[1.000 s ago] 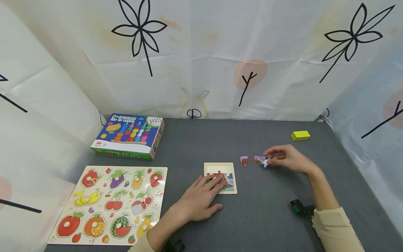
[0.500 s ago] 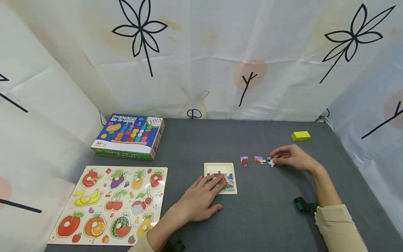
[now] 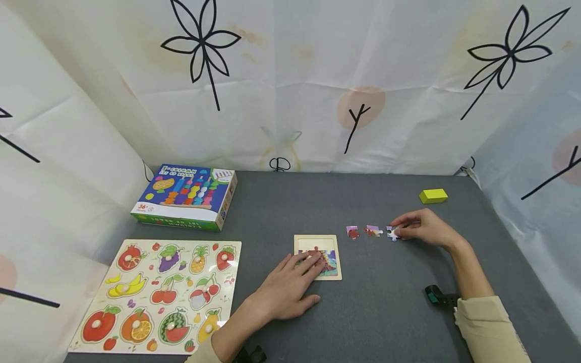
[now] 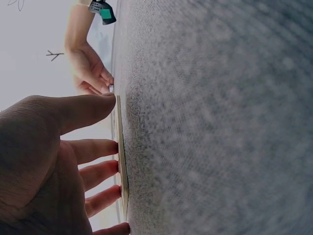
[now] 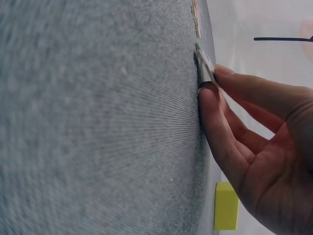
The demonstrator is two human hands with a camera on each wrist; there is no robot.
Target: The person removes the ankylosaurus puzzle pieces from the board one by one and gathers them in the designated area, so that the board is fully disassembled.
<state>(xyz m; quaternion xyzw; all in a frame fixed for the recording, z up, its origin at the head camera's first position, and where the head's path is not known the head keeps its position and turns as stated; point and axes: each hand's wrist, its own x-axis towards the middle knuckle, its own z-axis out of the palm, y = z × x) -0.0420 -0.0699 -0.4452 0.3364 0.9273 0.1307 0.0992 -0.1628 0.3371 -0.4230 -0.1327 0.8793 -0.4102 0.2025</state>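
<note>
Left hand (image 3: 290, 290) lies palm down with fingers spread, fingertips on the left and middle of a small wooden puzzle tray (image 3: 315, 240) near the middle of the bench (image 3: 363, 317); thumb sticks out to the side, apart from the tray in the head view. Tray is part filled: colored picture along its front part, pale bare wood toward its back edge; the fingers hide some of it. Right hand (image 3: 422, 229) is right of the tray, pinching a puzzle piece (image 3: 392, 233) between thumb and finger; right wrist view shows the piece tilted, low over the bench, can't tell whether its lower edge touches. Two loose pieces lie in a row with it: a purple-and-red piece (image 3: 352, 232) just off the tray's back-right corner, and a multicolored piece (image 3: 374, 231) between that one and the pinched one, all apart. Yellow block (image 3: 433, 196) sits near the bench's back-right corner, beyond the right hand. Blue-and-green box (image 3: 186, 194) lies flat by the back-left corner. Fruit board (image 3: 152, 254) lies in front of the box along the bench's left side, its front-right corner partly covered by the left forearm. White cloth (image 3: 299, 121) with black plant outlines hangs behind the bench.
</note>
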